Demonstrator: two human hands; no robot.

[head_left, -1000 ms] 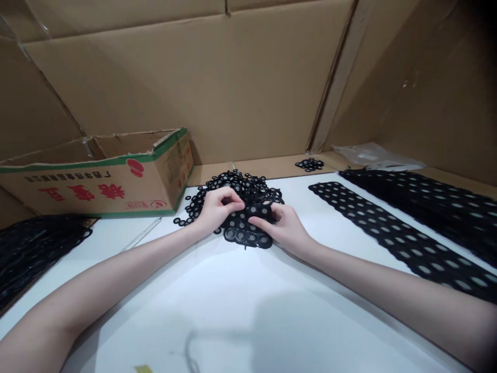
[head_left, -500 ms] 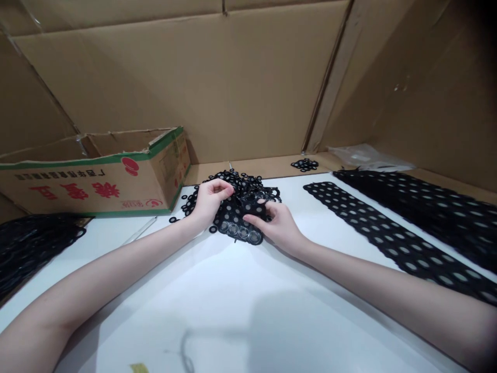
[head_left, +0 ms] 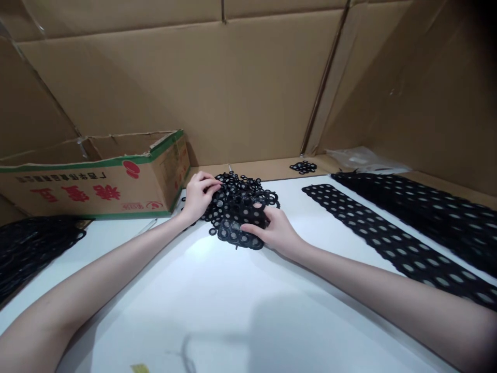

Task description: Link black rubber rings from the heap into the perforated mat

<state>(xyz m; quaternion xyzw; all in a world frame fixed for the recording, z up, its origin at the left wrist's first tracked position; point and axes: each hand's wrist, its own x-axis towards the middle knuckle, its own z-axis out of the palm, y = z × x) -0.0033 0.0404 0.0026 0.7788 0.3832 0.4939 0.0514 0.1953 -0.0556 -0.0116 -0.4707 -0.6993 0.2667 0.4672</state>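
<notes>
My right hand (head_left: 277, 228) grips the right side of a black perforated sheet (head_left: 235, 233), thumb on top and the fingers partly hidden behind it. Rows of round holes run across the sheet, and its near end rests on the white table. Behind and to the left of it lies a heap of small black rings (head_left: 219, 204). At the heap's left edge, my left hand (head_left: 200, 196) has thumb and fingertips pinched together; anything between them is too small to make out.
A cardboard box (head_left: 89, 186) with green edges stands at the left, behind a black pile (head_left: 34, 248). Long black perforated strips (head_left: 373, 228) lie at the right. A small ring cluster (head_left: 303, 167) and a clear plastic bag (head_left: 363, 159) sit at the back, before cardboard walls (head_left: 252, 88).
My left hand has moved left, away from the sheet, to the ring heap's left edge. My right hand stays on the sheet, whose near end now lies slightly lower in view.
</notes>
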